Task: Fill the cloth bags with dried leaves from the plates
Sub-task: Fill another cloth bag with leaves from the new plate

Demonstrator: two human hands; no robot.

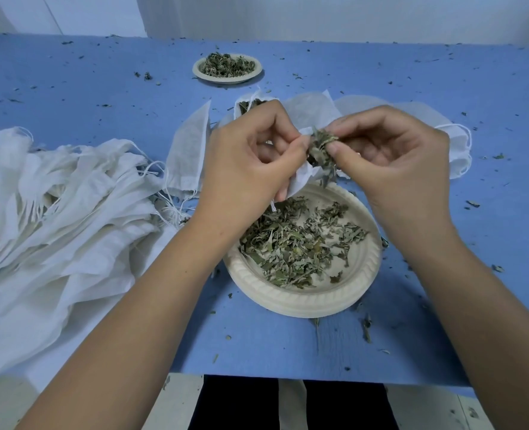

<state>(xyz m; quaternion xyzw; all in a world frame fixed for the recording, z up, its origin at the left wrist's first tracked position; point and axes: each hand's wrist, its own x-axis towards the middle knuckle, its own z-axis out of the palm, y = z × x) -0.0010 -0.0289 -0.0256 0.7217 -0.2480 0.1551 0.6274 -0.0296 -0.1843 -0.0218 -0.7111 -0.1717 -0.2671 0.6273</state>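
Blue cover (288, 346) over the whole table, dotted everywhere with tiny leaf bits. Just in front, a round pale plate (306, 301) with dried leaves (288, 246) spread across its middle and left part. Above that plate, both hands close together.

Left hand (247, 162) curled round a small bag (300, 178) of thin white cloth. Thumb and first finger pinching its open top edge. Rest of the small bag hanging down toward the plate, with a bit of string below.

Right hand (390, 156) pinching a clump of leaves (320, 147) between thumb and fingertips, right at the mouth of the small bag and touching it. Other fingers of the right hand bent in loosely.

On the left of the table, a big crumpled pile of bags (55, 206), white, with strings sticking out, reaching to the table's near edge. Between that pile and the left hand, one flat bag (188, 150) lying alone. Just behind the left hand, a filled bag (247, 105) with green leaves peeking out at its top. Behind and to the right of the hands, more white bags (455, 150) lying flat, partly hidden.

Far back in the middle, well apart from the rest, a second plate (226, 78) heaped with more leaves. Beyond the table, a pale wall (319, 13).
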